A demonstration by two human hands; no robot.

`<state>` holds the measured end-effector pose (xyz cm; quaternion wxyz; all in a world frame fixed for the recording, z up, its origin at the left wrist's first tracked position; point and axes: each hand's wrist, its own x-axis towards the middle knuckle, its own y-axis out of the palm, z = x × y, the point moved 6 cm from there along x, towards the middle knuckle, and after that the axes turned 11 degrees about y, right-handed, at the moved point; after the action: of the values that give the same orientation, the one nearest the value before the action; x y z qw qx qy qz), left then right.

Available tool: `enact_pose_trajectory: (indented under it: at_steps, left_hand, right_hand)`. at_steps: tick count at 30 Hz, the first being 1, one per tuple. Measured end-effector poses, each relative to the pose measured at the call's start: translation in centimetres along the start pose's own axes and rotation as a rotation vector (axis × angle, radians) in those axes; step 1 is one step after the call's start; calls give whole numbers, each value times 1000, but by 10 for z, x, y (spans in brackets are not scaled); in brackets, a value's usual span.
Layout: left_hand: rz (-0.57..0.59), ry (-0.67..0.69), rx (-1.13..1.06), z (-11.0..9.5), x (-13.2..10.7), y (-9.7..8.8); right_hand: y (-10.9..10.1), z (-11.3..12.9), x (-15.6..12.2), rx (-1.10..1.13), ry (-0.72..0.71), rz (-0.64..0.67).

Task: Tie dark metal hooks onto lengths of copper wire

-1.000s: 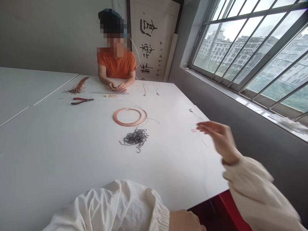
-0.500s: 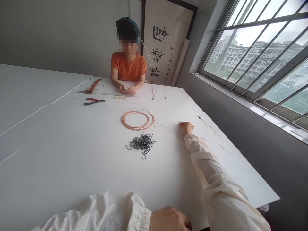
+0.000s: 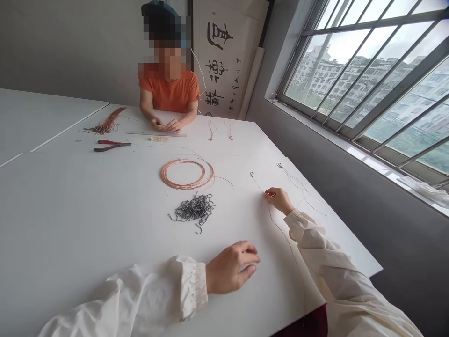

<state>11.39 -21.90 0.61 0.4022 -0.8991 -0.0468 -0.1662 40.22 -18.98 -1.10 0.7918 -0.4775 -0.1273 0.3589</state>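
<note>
My right hand (image 3: pixel 278 199) is closed in a pinch on a thin fishing line (image 3: pixel 280 229). At the far end of that line a fish hook (image 3: pixel 251 174) lies on the white table (image 3: pixel 115 215), while the other end trails toward the near edge. My left hand (image 3: pixel 231 267) is over the table with its fingers apart and nothing in them. Beyond it lies a pile of dark fish hooks (image 3: pixel 195 209). A coil of copper-coloured line (image 3: pixel 164 175) is just behind the pile.
Across the table sits a person in an orange shirt (image 3: pixel 170 96), hands together. Red-handled pliers (image 3: pixel 108 146), a bundle of tied lines (image 3: pixel 108 122) and a ruler (image 3: pixel 157 135) lie on that side. More hooked lines (image 3: pixel 280 166) lie near the right edge, below the barred window.
My right hand has drawn back toward me along the line, leaving the hook exposed. My left hand has come forward from the near edge. The view has shifted right.
</note>
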Motion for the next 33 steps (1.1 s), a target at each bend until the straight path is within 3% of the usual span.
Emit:
enact_pose_trajectory:
  at_steps: [4,8,12,15,19,23,33]
  left_hand:
    - [-39,4,181,41,46,-8]
    - [-73,-71,304,94,105,-21]
    - [-54,-117,393,137,155,-28]
    - [-37,-141,441,157,176,-31]
    - [-16,-154,479,168,183,-33]
    - [-8,-153,497,169,182,-34]
    - [6,-220,498,154,186,-47]
  right_hand:
    - [-10,-8,-28,54,-58,-28]
    - [-22,-36,-78,55,-37,-100]
    - [-12,-61,-140,17,7,-127]
    - [3,-71,-180,11,12,-146]
    - [10,-81,-217,-8,-7,-145]
    - [5,-91,-237,-40,37,-50]
    - [-8,-89,-234,-128,18,58]
